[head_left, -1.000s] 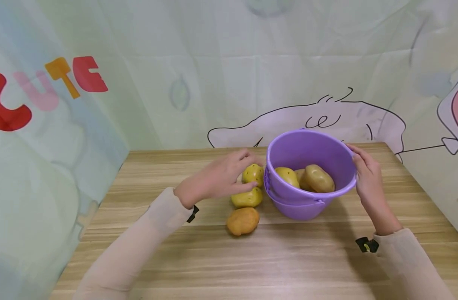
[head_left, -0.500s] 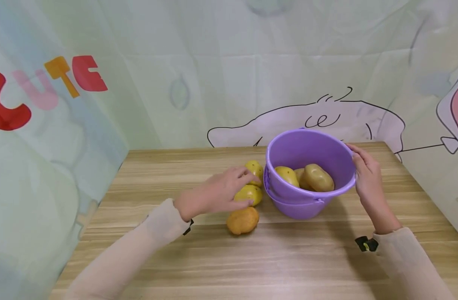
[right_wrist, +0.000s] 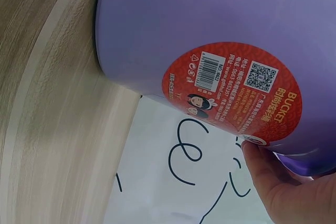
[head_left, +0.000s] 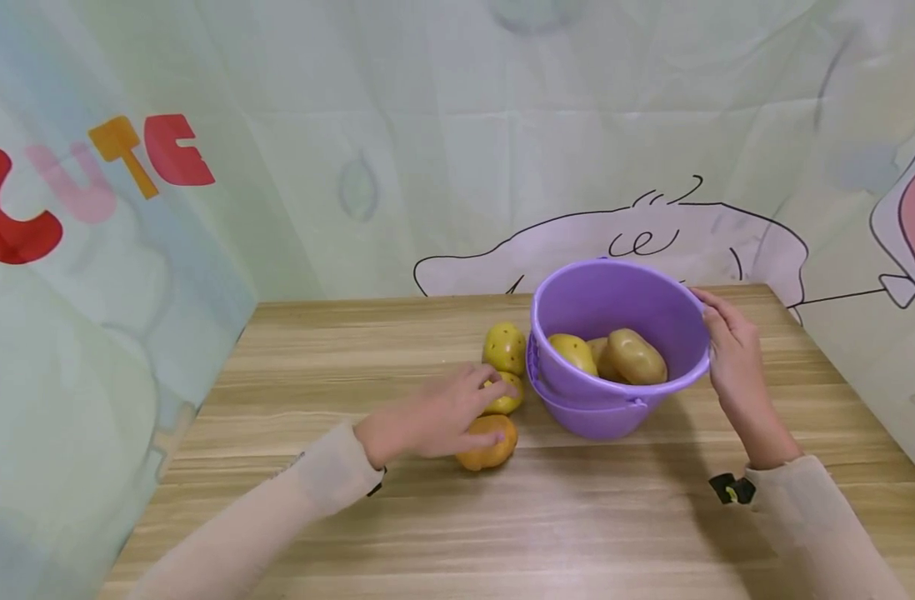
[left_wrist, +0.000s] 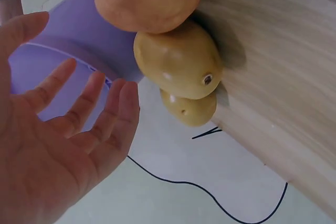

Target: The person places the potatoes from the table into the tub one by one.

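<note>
The bucket is stood on the table and is gripped at the right side of its rim by the right hand, the fingers being curled onto it. Inside the bucket, a yellow potato is seen at the left, a brown potato at the right, and between them a partly hidden piece. To the left of the bucket, three more are lined up close together: the far potato, the middle potato and, nearest the person, the orange potato. The last two are partly covered in the head view by the left hand, whose fingers are released, spread and loosely bent, with nothing grasped; whether either potato is touched cannot be told. On the bucket's wall, a red label printed with a barcode is shown in the right wrist view. Behind the table, a pale cloth is hung, with coloured letters printed at its left.
</note>
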A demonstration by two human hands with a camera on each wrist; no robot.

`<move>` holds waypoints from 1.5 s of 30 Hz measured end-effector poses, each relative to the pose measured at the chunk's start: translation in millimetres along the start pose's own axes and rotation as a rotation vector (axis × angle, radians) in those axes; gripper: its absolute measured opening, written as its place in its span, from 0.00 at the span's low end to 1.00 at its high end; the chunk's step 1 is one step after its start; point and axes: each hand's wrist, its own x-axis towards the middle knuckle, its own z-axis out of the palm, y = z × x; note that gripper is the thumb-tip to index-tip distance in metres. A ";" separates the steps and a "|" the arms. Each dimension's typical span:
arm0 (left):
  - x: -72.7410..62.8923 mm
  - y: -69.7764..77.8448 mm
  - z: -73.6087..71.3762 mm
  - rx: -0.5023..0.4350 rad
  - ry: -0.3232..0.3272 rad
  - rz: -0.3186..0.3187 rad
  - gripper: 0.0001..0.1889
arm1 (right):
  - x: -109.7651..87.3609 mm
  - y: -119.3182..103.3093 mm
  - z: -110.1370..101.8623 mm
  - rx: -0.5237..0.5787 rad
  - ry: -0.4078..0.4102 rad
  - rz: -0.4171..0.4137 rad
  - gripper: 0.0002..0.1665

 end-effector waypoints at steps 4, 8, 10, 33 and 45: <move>-1.5 1.1 6.4 -0.007 -0.032 -0.018 0.27 | -0.4 -0.3 0.7 -0.003 0.007 0.003 0.25; -3.6 2.3 12.2 0.007 -0.040 -0.024 0.27 | -0.1 0.2 0.8 0.006 0.013 0.013 0.25; -4.5 2.6 15.1 0.021 -0.038 -0.018 0.27 | 0.3 0.7 0.6 0.016 0.014 0.018 0.25; -10.0 1.6 34.2 0.025 -0.053 -0.023 0.27 | -1.4 -0.1 1.9 0.011 0.014 0.020 0.26; -10.7 3.4 36.1 0.013 -0.039 -0.024 0.29 | -1.2 -1.8 1.6 0.013 0.018 -0.002 0.25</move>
